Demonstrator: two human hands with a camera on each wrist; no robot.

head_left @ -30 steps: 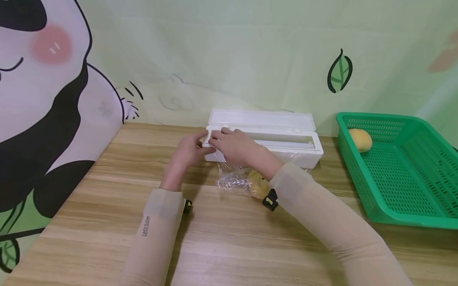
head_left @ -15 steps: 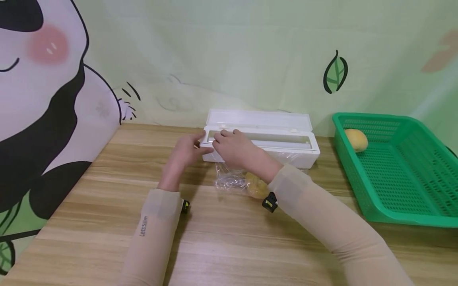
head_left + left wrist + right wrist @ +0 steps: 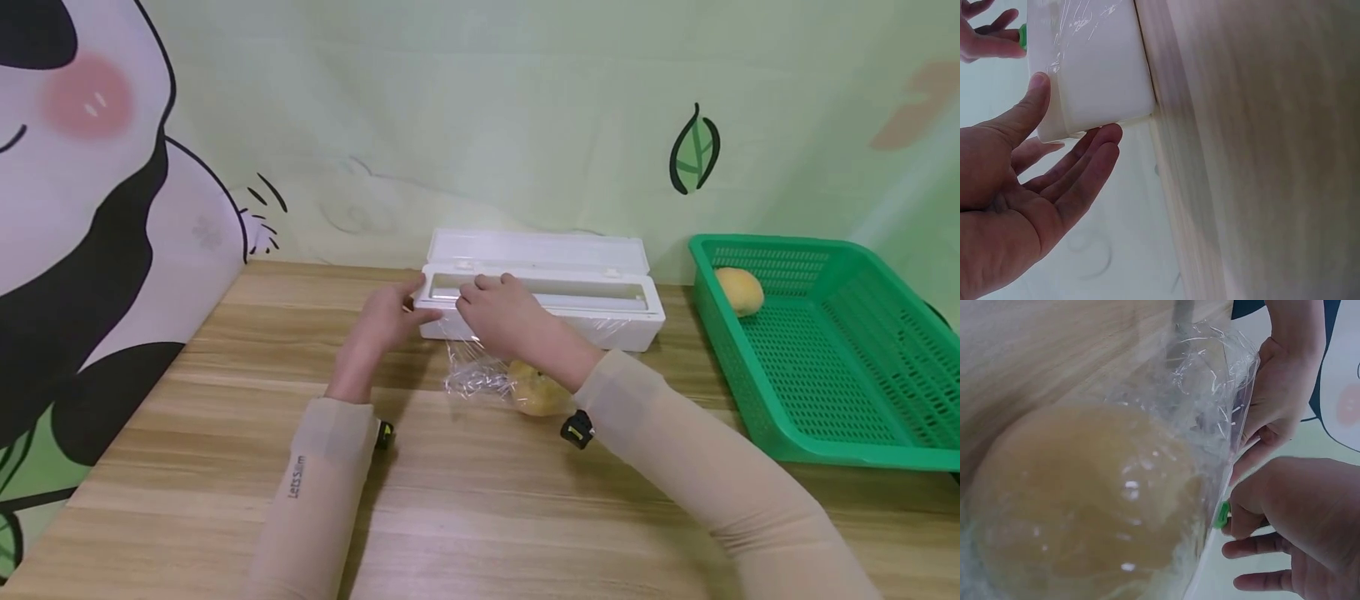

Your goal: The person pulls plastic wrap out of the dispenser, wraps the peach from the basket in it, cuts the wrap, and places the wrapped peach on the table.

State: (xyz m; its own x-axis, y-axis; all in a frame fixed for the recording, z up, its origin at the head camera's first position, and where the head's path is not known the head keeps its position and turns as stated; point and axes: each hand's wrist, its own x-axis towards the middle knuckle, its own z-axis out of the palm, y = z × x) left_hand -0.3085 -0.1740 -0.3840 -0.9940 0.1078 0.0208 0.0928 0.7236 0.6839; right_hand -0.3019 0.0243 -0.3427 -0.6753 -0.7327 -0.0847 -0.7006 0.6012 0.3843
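Note:
A white cling film dispenser box (image 3: 626, 335) stands at the back of the table with its lid raised. At its left end my left hand (image 3: 378, 321) grips it, thumb on the front top edge and fingers around the end, as the left wrist view shows. My right hand (image 3: 510, 321) pinches a small green slide cutter (image 3: 1222, 514) at the box's front edge, other fingers extended. Clear cling film (image 3: 476, 375) hangs from the box front, crumpled at its left part. It covers a round yellow fruit (image 3: 536, 392) lying on the table below my right wrist.
A green perforated basket (image 3: 723, 371) stands to the right, with another yellow fruit (image 3: 740, 292) in its back left corner. Behind the wooden table (image 3: 450, 508) hangs a pale green backdrop (image 3: 525, 117) with a panda print.
My right hand has slid a short way right along the box's front edge. The left hand keeps its grip on the box end. The head view has shifted slightly.

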